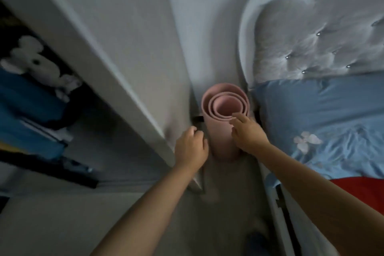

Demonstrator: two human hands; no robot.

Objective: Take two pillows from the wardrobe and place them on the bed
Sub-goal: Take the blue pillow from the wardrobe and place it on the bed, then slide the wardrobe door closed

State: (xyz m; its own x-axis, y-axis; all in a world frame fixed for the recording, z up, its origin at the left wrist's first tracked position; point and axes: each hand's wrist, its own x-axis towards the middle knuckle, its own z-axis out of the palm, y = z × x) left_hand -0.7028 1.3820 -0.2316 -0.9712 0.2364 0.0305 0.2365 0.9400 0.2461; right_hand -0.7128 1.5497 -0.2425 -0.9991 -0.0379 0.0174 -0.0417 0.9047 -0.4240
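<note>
Both hands are empty: left hand (190, 147) curled by the wardrobe (99, 52) door edge, right hand (247, 131) spread near a rolled pink mat (223, 122). No pillows are visible yet; next, reach into the wardrobe, left of the bed (324, 114).

Head view, steeply downward, close above floor (226, 214)

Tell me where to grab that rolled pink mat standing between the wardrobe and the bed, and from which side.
Grip the pink mat around its upper body, just below the open top end, coming from above and the near side. It stands upright in a narrow gap between the wardrobe and the bed, so those sides look blocked. The right hand already rests at its rim; the left hand is beside it.
</note>
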